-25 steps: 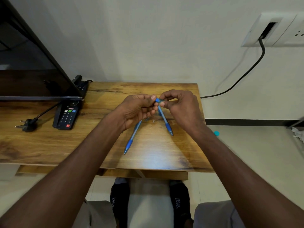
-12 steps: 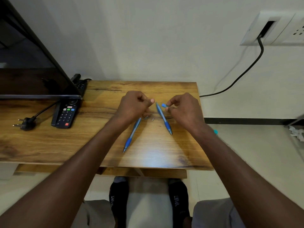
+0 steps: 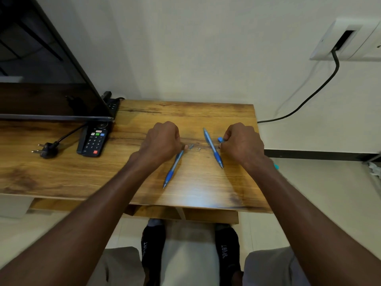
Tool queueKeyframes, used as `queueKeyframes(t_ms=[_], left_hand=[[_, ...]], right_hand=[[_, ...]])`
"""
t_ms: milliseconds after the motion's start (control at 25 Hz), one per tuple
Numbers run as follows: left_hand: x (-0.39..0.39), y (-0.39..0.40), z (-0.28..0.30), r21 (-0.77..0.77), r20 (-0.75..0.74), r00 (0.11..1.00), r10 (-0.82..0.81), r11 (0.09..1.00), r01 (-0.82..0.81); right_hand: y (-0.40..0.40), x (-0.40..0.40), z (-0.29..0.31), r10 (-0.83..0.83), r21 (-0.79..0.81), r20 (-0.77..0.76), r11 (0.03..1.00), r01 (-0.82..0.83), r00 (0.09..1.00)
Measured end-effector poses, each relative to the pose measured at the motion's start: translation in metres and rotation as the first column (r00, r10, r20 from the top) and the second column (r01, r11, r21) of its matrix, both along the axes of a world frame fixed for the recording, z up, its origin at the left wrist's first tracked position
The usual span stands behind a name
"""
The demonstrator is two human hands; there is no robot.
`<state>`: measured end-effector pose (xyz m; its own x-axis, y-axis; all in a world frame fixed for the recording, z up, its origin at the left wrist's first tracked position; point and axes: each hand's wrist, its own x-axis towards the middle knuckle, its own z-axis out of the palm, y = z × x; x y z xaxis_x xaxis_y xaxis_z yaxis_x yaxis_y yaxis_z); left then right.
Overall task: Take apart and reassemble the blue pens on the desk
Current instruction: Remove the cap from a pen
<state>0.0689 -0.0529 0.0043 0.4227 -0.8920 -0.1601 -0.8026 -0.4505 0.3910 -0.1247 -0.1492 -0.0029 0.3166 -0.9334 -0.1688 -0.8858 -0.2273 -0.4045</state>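
Grainy wood desk (image 3: 144, 182) with soft sheen; translucent blue plastic pens (image 3: 212, 147) on it; glossy black screen (image 3: 41, 79) at its left.

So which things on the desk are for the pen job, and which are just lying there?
For the job:
- left blue pen
- right blue pen
- small blue cap pinched in the right hand
- tiny loose parts between the pens
- left hand

Just lying about:
- remote control
- unplugged plug
- screen
- wall cable
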Motion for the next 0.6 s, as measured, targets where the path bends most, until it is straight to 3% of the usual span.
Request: queueKeyframes(t_ms=[120,240,360,600], left_hand=[[-0.002,0.005,0.003,0.064,0.013,1.000,-0.003,0.998,0.002],[-0.009,0.007,0.001,0.094,0.060,0.998,-0.001,0.996,-0.005],[-0.015,0.006,-0.005,0.101,0.083,0.996,0.023,0.994,-0.031],[-0.016,0.005,-0.010,0.070,0.066,0.997,0.039,0.997,-0.044]], right_hand=[[0.004,0.007,0.005,0.015,-0.100,0.063,0.995,-0.009,0.998],[0.012,0.023,0.009,0.158,-0.117,0.146,0.983,-0.141,0.977],[0.026,0.034,0.006,0.287,-0.121,0.079,0.953,-0.276,0.955],[0.030,0.034,-0.001,0.304,-0.143,0.016,0.944,-0.299,0.953]])
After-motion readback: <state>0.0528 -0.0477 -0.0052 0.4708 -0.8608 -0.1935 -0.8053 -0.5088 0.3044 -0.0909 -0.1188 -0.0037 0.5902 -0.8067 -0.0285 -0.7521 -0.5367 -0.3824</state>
